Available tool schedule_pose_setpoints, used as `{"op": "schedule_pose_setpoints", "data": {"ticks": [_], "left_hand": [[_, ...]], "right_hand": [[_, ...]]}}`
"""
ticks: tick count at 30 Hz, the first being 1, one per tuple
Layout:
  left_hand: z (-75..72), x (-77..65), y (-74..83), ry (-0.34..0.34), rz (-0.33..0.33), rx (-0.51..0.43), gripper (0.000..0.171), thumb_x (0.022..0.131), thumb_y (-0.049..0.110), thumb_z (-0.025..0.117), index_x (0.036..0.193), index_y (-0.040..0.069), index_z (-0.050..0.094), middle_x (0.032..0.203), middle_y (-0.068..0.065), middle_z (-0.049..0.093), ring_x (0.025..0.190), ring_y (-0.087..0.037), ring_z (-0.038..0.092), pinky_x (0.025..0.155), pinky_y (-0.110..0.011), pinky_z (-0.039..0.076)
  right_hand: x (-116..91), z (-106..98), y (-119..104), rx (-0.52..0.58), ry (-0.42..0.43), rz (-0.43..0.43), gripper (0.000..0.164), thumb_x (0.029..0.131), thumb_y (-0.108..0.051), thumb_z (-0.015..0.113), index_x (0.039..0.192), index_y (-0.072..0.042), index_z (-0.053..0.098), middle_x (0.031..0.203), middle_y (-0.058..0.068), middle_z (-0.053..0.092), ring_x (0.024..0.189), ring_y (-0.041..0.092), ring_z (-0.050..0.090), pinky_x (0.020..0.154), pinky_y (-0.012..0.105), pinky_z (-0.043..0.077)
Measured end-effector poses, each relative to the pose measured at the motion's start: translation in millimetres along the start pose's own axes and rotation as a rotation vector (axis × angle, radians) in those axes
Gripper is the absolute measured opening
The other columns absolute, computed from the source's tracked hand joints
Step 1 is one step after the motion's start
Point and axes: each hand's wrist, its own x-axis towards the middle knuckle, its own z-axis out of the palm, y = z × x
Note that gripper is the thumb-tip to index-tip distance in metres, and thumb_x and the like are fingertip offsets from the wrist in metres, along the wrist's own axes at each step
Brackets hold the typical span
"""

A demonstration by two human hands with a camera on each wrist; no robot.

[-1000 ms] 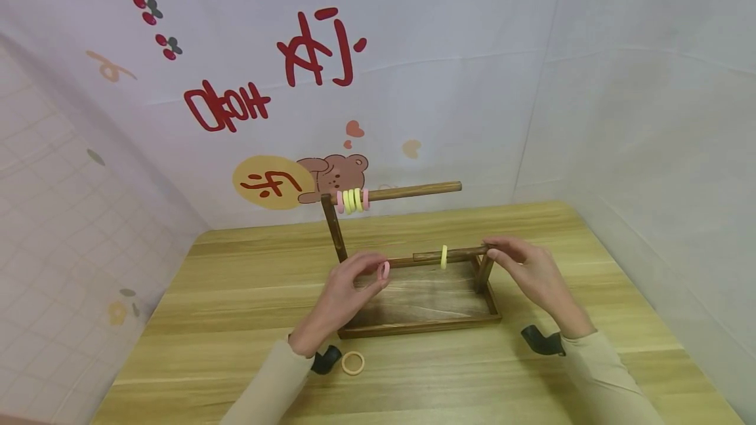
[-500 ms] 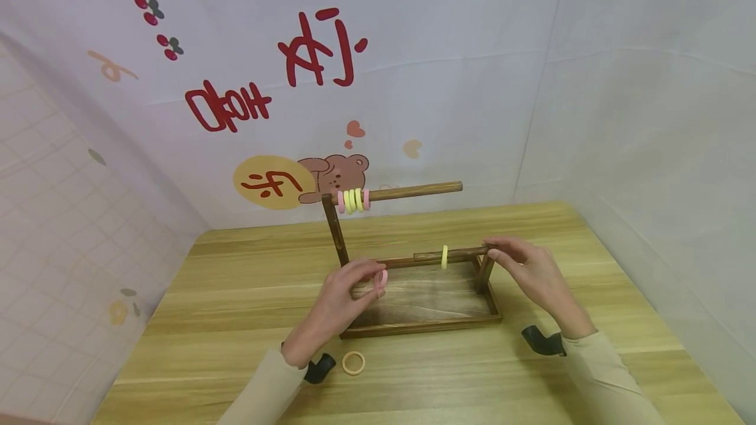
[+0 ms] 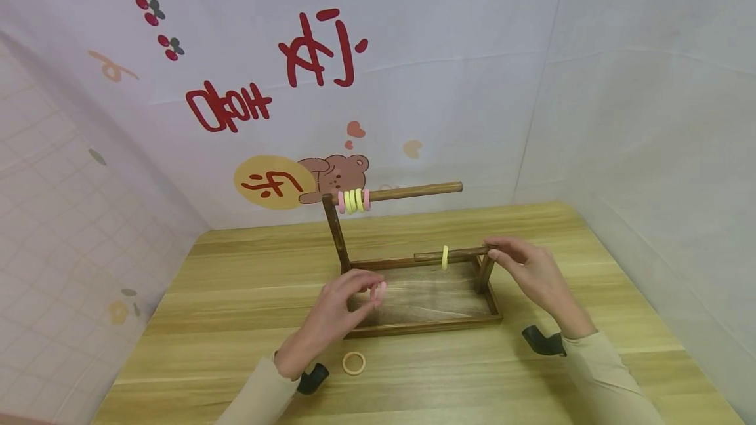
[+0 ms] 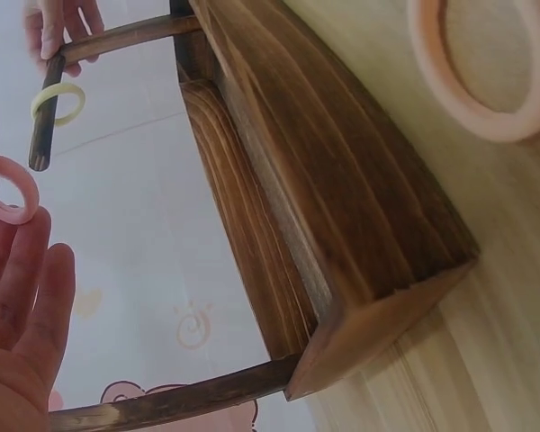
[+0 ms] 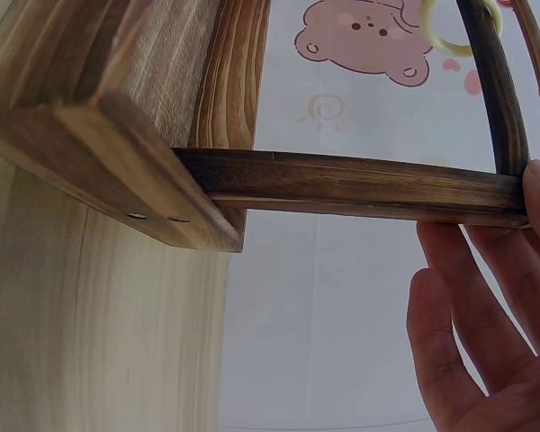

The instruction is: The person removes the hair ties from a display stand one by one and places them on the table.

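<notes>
A pink ring (image 3: 379, 291) is pinched between the thumb and fingers of my left hand (image 3: 336, 310), over the tray of a dark wooden rack (image 3: 413, 328). In the left wrist view the pink ring (image 4: 13, 191) is apart from the free end of the lower bar. My right hand (image 3: 528, 271) grips the top of the short post (image 5: 360, 187), where the lower bar (image 3: 466, 254) joins it. One yellow ring (image 3: 445, 258) hangs on that bar. Several pink and yellow rings (image 3: 353, 201) hang together near the post end of the upper bar (image 3: 419, 191).
A loose peach-coloured ring (image 3: 354, 363) lies on the wooden table (image 3: 472, 379) in front of the rack. Black wrist mounts (image 3: 542, 341) stick out from both wrists. A printed cloth (image 3: 449, 103) hangs behind the table.
My left hand has moved down and slightly left, carrying the pink ring away from the lower bar's free end. The right hand has stayed on the post.
</notes>
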Motion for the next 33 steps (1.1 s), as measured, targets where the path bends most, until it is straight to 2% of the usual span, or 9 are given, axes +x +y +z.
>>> {"op": "schedule_pose_setpoints", "data": {"ticks": [10,21,27,33], "left_hand": [[-0.8,-9.6,1.8,-0.037,0.062,0.044,0.042,0.084,0.009,0.087,0.123,0.007,0.073,0.123,-0.005,0.071,0.109,-0.022,0.070,0.089,-0.042,0.060],[1.6,-21.4,2.6,-0.097,0.055,0.014,0.041,0.086,0.011,0.085,0.125,0.011,0.072,0.126,-0.003,0.070,0.111,-0.020,0.069,0.091,-0.038,0.060],[3.5,-26.6,1.3,-0.111,0.111,0.039,0.043,0.084,0.010,0.087,0.124,0.010,0.071,0.125,-0.005,0.070,0.106,-0.020,0.070,0.084,-0.034,0.061],[7.0,-33.3,0.3,-0.121,0.151,0.042,0.046,0.081,0.004,0.088,0.124,0.009,0.071,0.125,-0.007,0.069,0.107,-0.022,0.070,0.084,-0.031,0.061]], "right_hand": [[0.3,0.5,-0.2,0.009,-0.002,0.005,0.024,0.102,-0.015,0.069,0.125,-0.012,0.074,0.115,0.003,0.077,0.097,0.017,0.073,0.081,0.011,0.051],[0.2,-0.4,-0.5,0.007,-0.001,0.002,0.024,0.101,-0.015,0.070,0.124,-0.011,0.074,0.116,0.004,0.077,0.098,0.018,0.073,0.081,0.009,0.049],[0.2,-0.1,-0.5,0.007,-0.002,0.003,0.024,0.101,-0.015,0.070,0.124,-0.010,0.074,0.115,0.004,0.077,0.097,0.017,0.073,0.080,0.012,0.051],[0.1,0.1,0.6,0.005,0.000,0.001,0.024,0.102,-0.016,0.069,0.125,-0.013,0.074,0.116,0.003,0.077,0.098,0.019,0.074,0.081,0.012,0.052]]}}
